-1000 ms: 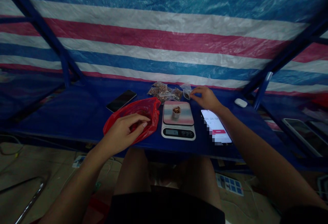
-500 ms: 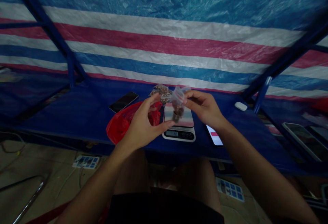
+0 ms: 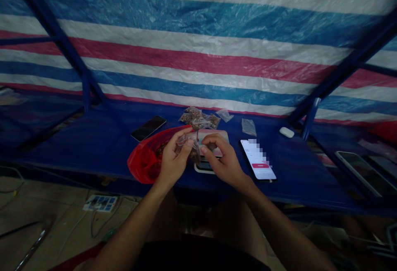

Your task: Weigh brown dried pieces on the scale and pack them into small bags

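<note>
My left hand (image 3: pixel 176 155) grips a small clear zip bag (image 3: pixel 195 155) with brown contents, its thumb pressed against the bag near the top. Just right of the bag is my right hand (image 3: pixel 221 157), its thumb and fingers curled together; something dark shows between them, too small to name. Under my hands stands a white digital kitchen scale (image 3: pixel 221 137), its display partly covered. A red plastic bag (image 3: pixel 142 161) with brown pieces inside lies open beside my left hand. Behind the scale several filled zip bags (image 3: pixel 195 116) are heaped.
Two flat clear bags, one nearer (image 3: pixel 249 127) and one farther (image 3: pixel 225 115), lie at the back. A lit phone (image 3: pixel 259 163) is right of the scale, a dark phone (image 3: pixel 149 128) at left. A white earbud case (image 3: pixel 287 132) sits near the blue frame post (image 3: pixel 311 118).
The zip bag has moved left and down from above the scale, from my right hand into my left. My hands have drawn closer together. The clear bags at the back now show.
</note>
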Action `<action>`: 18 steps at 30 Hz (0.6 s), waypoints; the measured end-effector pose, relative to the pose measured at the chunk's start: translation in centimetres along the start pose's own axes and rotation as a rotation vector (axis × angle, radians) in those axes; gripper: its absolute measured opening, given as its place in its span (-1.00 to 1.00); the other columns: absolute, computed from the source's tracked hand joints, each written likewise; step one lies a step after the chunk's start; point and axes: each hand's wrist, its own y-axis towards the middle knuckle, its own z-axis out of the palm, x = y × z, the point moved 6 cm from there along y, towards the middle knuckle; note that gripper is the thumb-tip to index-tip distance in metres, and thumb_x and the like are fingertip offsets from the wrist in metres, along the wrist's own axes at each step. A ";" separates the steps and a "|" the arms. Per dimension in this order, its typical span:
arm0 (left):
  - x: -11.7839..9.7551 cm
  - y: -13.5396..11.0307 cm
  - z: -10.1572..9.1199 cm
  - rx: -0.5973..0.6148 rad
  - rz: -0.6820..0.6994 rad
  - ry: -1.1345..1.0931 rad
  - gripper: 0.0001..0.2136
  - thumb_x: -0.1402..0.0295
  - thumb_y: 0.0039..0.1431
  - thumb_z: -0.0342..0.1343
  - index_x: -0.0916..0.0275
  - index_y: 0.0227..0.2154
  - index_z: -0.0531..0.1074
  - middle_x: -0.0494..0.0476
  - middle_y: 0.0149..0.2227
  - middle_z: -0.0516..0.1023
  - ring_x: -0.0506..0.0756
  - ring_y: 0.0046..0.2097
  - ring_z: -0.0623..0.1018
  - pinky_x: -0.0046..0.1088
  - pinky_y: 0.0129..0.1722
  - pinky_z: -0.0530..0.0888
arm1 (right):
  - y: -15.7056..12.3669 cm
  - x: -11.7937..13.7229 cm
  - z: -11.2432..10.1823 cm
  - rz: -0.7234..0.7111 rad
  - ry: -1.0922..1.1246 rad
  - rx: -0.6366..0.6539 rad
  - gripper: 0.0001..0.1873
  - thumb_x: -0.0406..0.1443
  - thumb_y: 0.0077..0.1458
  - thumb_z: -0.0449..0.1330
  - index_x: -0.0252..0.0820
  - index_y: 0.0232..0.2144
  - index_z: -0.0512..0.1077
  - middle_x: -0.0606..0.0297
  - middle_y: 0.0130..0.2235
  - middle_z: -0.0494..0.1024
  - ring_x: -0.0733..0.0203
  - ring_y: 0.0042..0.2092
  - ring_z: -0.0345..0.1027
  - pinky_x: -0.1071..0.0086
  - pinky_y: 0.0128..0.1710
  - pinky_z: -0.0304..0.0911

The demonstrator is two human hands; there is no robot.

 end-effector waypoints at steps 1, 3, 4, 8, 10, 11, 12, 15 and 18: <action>0.1 -0.1 -0.3 -0.001 0.005 0.015 -0.50 -0.02 0.36 0.21 0.19 0.19 0.46 0.27 0.08 0.68 0.21 0.04 0.69 -0.21 0.08 0.62 | -0.3 -0.4 -0.6 -0.013 -0.062 -0.048 -0.89 -0.14 0.35 0.23 0.03 -0.16 0.47 0.18 -0.13 0.62 -0.02 -0.08 0.49 0.06 -0.02 0.40; 0.2 -0.4 -1.0 -0.011 0.039 0.069 -0.48 -0.01 0.41 0.16 0.16 0.27 0.38 0.28 0.12 0.64 0.20 0.06 0.67 -0.18 0.12 0.60 | -0.7 -1.7 -2.1 0.017 -0.180 -0.153 -0.83 -0.15 0.32 0.26 0.03 -0.07 0.48 0.14 -0.07 0.63 -0.08 -0.02 0.48 -0.02 0.06 0.39; 0.1 -0.7 -1.2 -0.011 0.065 0.096 -0.48 0.01 0.43 0.13 0.15 0.31 0.33 0.28 0.13 0.62 0.19 0.08 0.65 -0.17 0.16 0.58 | -0.8 -2.6 -2.7 0.056 -0.229 -0.187 -0.75 -0.13 0.29 0.29 0.02 -0.01 0.47 0.12 -0.03 0.63 -0.11 0.02 0.48 -0.06 0.09 0.38; 0.5 -1.7 -0.4 0.120 0.151 0.185 -0.48 0.12 0.50 0.03 0.13 0.41 0.16 0.26 0.10 0.57 0.17 0.10 0.61 -0.14 0.22 0.52 | -0.7 -5.9 -2.9 0.172 -0.322 -0.125 -0.37 -0.07 0.10 0.47 -0.04 0.17 0.44 0.03 0.09 0.65 -0.23 0.13 0.48 -0.19 0.16 0.36; 0.9 -2.1 0.3 0.216 0.166 0.252 -0.46 0.15 0.50 0.03 0.15 0.42 0.12 0.26 0.07 0.57 0.17 0.09 0.61 -0.14 0.20 0.52 | -0.5 -6.6 -2.5 0.178 -0.348 -0.084 -0.39 -0.10 0.07 0.48 -0.05 0.15 0.48 0.04 0.06 0.67 -0.24 0.11 0.51 -0.20 0.16 0.37; 1.2 -2.1 0.6 0.251 0.168 0.296 -0.45 0.15 0.49 0.04 0.15 0.43 0.12 0.27 0.07 0.56 0.18 0.09 0.61 -0.14 0.20 0.52 | -0.4 -6.7 -2.3 0.176 -0.355 -0.077 -0.44 -0.13 0.08 0.47 -0.05 0.12 0.50 0.05 0.03 0.69 -0.23 0.09 0.52 -0.20 0.16 0.37; 1.4 -2.0 0.7 0.281 0.163 0.340 -0.44 0.15 0.48 0.06 0.16 0.43 0.12 0.28 0.08 0.56 0.20 0.10 0.61 -0.14 0.19 0.52 | -0.4 -6.7 -2.2 0.173 -0.356 -0.077 -0.49 -0.15 0.10 0.46 -0.05 0.09 0.52 0.06 0.01 0.70 -0.22 0.08 0.53 -0.19 0.16 0.38; 1.9 -1.5 0.5 0.343 0.142 0.443 -0.37 0.13 0.43 0.13 0.16 0.45 0.11 0.31 0.12 0.56 0.23 0.13 0.61 -0.12 0.19 0.53 | -0.2 -6.1 -2.1 0.152 -0.282 -0.092 -0.62 -0.17 0.10 0.44 -0.03 -0.01 0.58 0.09 0.01 0.70 -0.16 0.08 0.56 -0.14 0.14 0.44; 2.2 -0.9 0.0 0.362 0.130 0.431 -0.30 0.12 0.35 0.25 0.15 0.44 0.14 0.28 0.09 0.58 0.24 0.10 0.64 -0.11 0.17 0.54 | 0.0 -5.1 -1.8 0.160 -0.134 -0.022 -0.64 -0.17 0.08 0.47 -0.04 -0.06 0.61 0.13 0.00 0.71 -0.07 0.02 0.61 -0.05 0.10 0.51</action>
